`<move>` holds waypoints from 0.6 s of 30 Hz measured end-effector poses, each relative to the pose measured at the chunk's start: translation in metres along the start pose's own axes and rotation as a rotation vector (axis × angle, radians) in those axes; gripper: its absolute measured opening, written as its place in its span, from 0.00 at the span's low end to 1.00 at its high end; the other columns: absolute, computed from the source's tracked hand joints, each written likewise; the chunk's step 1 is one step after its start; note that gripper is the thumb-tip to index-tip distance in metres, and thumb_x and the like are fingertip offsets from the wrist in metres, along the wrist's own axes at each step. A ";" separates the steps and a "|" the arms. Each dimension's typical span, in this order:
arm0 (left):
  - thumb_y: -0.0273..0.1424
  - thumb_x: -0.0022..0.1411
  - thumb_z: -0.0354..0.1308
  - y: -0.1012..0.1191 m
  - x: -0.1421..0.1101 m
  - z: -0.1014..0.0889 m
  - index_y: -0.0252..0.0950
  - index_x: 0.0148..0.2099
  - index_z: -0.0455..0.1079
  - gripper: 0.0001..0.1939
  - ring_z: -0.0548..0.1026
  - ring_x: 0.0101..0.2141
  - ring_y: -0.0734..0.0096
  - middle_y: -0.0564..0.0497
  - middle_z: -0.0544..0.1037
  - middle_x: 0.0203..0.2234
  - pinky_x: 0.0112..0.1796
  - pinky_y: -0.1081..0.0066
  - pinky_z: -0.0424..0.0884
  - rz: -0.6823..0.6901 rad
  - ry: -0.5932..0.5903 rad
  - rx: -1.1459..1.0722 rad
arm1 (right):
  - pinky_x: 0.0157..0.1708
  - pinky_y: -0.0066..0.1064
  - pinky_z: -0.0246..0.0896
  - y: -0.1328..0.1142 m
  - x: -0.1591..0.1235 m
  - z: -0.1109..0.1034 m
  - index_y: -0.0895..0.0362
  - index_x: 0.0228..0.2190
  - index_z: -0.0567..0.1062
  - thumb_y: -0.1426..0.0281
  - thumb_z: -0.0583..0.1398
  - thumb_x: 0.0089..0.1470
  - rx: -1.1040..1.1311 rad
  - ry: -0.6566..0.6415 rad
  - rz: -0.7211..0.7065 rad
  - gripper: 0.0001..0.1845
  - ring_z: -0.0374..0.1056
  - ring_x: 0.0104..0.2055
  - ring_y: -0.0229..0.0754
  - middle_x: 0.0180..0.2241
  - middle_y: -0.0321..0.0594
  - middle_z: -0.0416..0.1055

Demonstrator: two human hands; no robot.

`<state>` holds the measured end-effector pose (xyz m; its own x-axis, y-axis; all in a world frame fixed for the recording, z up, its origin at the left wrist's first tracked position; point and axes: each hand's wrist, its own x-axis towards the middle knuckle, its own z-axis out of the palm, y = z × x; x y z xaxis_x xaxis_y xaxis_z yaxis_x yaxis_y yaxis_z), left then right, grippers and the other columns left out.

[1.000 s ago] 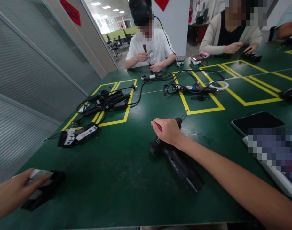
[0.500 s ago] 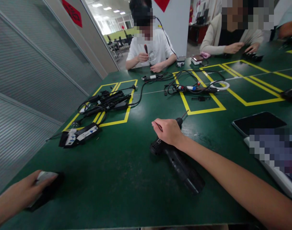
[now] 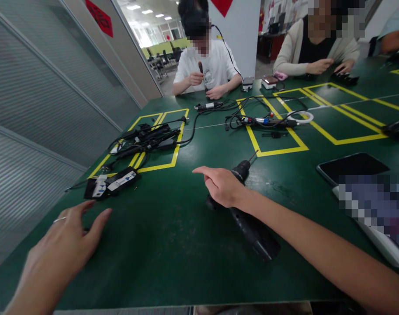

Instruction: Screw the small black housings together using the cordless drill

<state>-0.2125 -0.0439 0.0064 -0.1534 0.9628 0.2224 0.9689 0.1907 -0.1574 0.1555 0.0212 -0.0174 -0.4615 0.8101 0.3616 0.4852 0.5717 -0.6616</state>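
Observation:
My left hand (image 3: 63, 249) hovers over the near left of the table, its thumb and index finger spread apart. A small dark bit of something shows between them, mostly hidden by the hand. Just beyond the fingertips lie black casing pieces (image 3: 120, 181) with white and blue patches. My right hand (image 3: 223, 186) is over the head of a black power drill (image 3: 256, 236), which lies on its side with its thin bit pointing away. The index finger stretches out to the left and the other fingers are partly hidden; I see nothing held there.
On the green table (image 3: 166, 258), black cabled tools (image 3: 150, 140) lie in a yellow-taped area at left. More cabled tools (image 3: 261, 121) lie farther back. A phone (image 3: 353, 168) is at right. A person in white (image 3: 215, 65) holds a screwdriver (image 3: 200, 68) across the table; another person sits beside.
My left hand has moved forward and right and spread its fingers; the dark, pale-topped object it held is now almost hidden. My right hand has shifted slightly left, stretching its index finger.

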 end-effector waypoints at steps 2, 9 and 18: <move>0.47 0.63 0.45 0.053 -0.010 -0.022 0.38 0.56 0.59 0.25 0.73 0.46 0.57 0.45 0.69 0.52 0.44 0.60 0.70 0.125 -0.020 -0.069 | 0.36 0.30 0.57 -0.007 0.000 0.005 0.58 0.54 0.67 0.75 0.47 0.59 0.123 -0.065 0.008 0.23 0.66 0.33 0.37 0.35 0.40 0.73; 0.34 0.59 0.56 0.191 -0.023 -0.039 0.38 0.58 0.59 0.25 0.66 0.54 0.58 0.44 0.65 0.56 0.52 0.60 0.68 0.649 0.162 -0.455 | 0.32 0.28 0.61 -0.006 0.004 0.022 0.58 0.46 0.73 0.81 0.50 0.53 0.462 -0.078 0.125 0.21 0.66 0.31 0.36 0.31 0.37 0.72; 0.24 0.60 0.52 0.211 -0.016 -0.021 0.35 0.54 0.64 0.19 0.69 0.49 0.64 0.45 0.68 0.49 0.51 0.64 0.69 0.644 0.111 -0.600 | 0.30 0.29 0.69 0.004 0.008 0.029 0.61 0.59 0.60 0.86 0.55 0.45 0.695 -0.083 0.331 0.38 0.73 0.33 0.40 0.40 0.46 0.75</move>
<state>-0.0019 -0.0234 -0.0099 0.4466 0.8185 0.3613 0.8040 -0.5444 0.2394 0.1318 0.0263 -0.0362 -0.4417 0.8962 0.0412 0.0423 0.0666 -0.9969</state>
